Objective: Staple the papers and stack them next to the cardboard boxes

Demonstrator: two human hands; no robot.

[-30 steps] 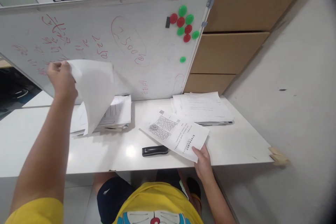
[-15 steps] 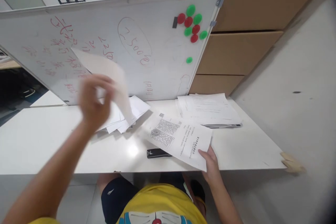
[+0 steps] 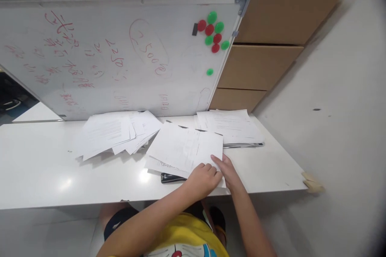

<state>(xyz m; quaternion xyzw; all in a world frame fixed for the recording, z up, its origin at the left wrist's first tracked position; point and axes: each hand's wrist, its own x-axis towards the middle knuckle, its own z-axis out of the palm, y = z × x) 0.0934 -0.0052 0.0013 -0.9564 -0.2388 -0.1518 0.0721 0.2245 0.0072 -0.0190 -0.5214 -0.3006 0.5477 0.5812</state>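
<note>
A few printed paper sheets (image 3: 183,144) lie over one another above the desk's front part, the top one hiding most of the one below. My right hand (image 3: 228,170) grips their right edge, thumb on top and fingers underneath. Curled at the near right corner of the top sheet is my left hand (image 3: 205,180), closed on the paper next to the right hand. Partly covered by the sheets, a black stapler-like object (image 3: 171,178) lies on the desk. To the left a fanned pile of papers (image 3: 105,130) rests against the whiteboard's foot.
A white desk (image 3: 39,168) runs across the view. Another paper stack (image 3: 232,126) lies at the back right. Behind stands a whiteboard (image 3: 144,56) with red writing and several red and green magnets (image 3: 209,29). Brown cardboard boxes (image 3: 256,64) are stacked beside the wall.
My left hand has come from above the left pile to the right with a sheet, which now lies over the one in my right hand. The view has shifted slightly.
</note>
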